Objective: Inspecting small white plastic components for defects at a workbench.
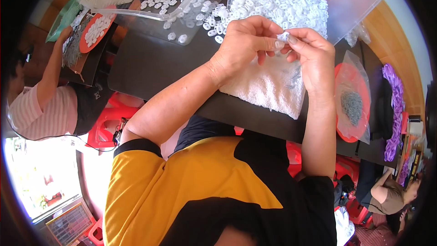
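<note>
Above the table, my left hand (248, 41) and my right hand (314, 57) meet, fingertips closed in a pinch. Between them is a small white plastic piece (283, 37), partly covered by the thumbs and fingers. Below the hands lies a white towel (261, 89), with a few thin grey slivers (292, 79) on it, too small to name. Just beyond my hands, a clear plastic bin (348, 2) holds a large heap of white oval pieces (277, 2) with holes in them. Several loose ones spill out left of the heap.
A clear tray (136, 15) with more white pieces stands at the far left. On the right, a red plate (339, 70) bears a clear bag of small grey parts (352, 108). Purple ribbon (392, 109) lies beyond it. Another person (43, 105) sits at the left; others are at lower right.
</note>
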